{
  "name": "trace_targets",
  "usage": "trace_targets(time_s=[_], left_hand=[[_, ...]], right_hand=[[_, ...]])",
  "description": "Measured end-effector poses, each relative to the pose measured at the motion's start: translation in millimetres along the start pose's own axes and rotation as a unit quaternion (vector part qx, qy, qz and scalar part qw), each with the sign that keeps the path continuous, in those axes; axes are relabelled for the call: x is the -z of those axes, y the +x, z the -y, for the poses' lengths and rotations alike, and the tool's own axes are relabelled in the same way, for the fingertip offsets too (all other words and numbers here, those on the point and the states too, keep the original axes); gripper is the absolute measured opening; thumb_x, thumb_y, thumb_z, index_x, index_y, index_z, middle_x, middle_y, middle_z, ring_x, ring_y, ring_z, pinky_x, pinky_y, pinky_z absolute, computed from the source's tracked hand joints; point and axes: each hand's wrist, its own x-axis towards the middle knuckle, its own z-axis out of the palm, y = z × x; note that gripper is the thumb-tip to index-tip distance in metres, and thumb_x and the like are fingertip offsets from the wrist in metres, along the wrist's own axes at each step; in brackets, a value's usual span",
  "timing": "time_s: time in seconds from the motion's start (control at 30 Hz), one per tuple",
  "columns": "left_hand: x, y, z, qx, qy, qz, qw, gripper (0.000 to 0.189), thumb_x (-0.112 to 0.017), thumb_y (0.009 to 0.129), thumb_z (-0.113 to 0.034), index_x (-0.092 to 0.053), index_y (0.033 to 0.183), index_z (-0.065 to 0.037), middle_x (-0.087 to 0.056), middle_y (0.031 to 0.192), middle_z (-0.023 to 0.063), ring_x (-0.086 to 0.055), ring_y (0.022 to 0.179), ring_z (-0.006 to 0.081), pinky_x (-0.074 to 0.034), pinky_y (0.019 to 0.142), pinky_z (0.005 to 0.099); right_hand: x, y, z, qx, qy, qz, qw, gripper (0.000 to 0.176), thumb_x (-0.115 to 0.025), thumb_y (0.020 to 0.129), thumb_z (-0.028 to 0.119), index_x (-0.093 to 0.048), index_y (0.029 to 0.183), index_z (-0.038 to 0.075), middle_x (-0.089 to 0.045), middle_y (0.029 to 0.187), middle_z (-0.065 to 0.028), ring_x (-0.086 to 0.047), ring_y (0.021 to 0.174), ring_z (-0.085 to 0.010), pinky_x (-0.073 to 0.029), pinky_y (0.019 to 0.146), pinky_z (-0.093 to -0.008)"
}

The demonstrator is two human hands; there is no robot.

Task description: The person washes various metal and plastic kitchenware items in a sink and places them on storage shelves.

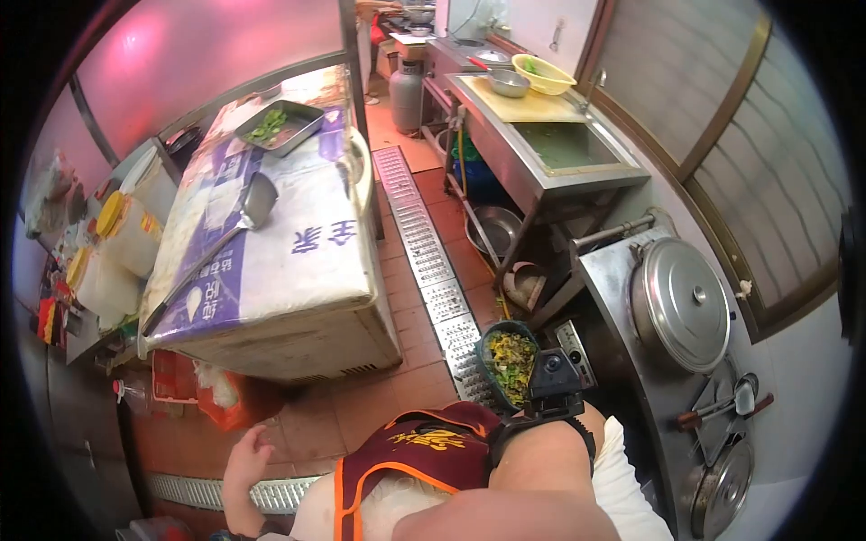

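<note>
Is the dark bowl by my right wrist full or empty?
Full: the dark bowl holds yellow and green food scraps heaped nearly to its rim.

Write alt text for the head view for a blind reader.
A dark round bowl of chopped green and yellow vegetables sits at the person's right wrist, the hand hidden behind a black strapped-on device. The empty left hand hangs open over red floor tiles, near a sheet-covered freezer.

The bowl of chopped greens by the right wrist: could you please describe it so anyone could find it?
Find the lidded pot on the steel counter at right. Just left of it, over the floor grate, is the bowl, at the right wrist. It is dark-rimmed and heaped with yellow-green scraps; the far basin is yellow.
</note>
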Motion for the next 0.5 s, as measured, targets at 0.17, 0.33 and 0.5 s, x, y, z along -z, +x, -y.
trace_targets(time_s=[0.17, 0.33, 0.5], left_hand=[[59, 20, 12, -0.060, -0.047, -0.088, 0.993, 0.038, -0.054, 0.077, -0.006, -0.050, 0.115, -0.002, -0.061, 0.088, 0.0108, -0.058, 0.081, 0.0179, -0.047, 0.074, 0.0292], [102, 48, 16, -0.053, -0.151, -0.218, 0.963, 0.037, -0.053, 0.078, -0.006, -0.049, 0.114, 0.000, -0.060, 0.090, 0.0096, -0.058, 0.080, 0.0175, -0.047, 0.073, 0.0283], [133, 97, 1, -0.030, -0.114, -0.369, 0.922, 0.059, -0.060, 0.074, -0.008, -0.036, 0.128, -0.001, -0.049, 0.113, 0.0183, -0.053, 0.098, 0.0248, -0.044, 0.084, 0.0326]], right_hand=[[36, 23, -7, -0.062, -0.120, 0.037, 0.990, 0.015, -0.048, 0.089, 0.011, -0.050, 0.095, -0.003, -0.060, 0.097, -0.0139, -0.058, 0.084, -0.0196, -0.047, 0.068, -0.0284], [73, 43, 9, -0.108, -0.236, 0.133, 0.956, 0.016, -0.047, 0.089, 0.013, -0.052, 0.095, -0.001, -0.060, 0.098, -0.0134, -0.058, 0.084, -0.0211, -0.047, 0.068, -0.0301], [113, 70, 30, -0.126, -0.292, 0.236, 0.918, 0.017, -0.047, 0.090, 0.015, -0.054, 0.094, 0.000, -0.060, 0.098, -0.0130, -0.059, 0.084, -0.0227, -0.048, 0.067, -0.0319]])
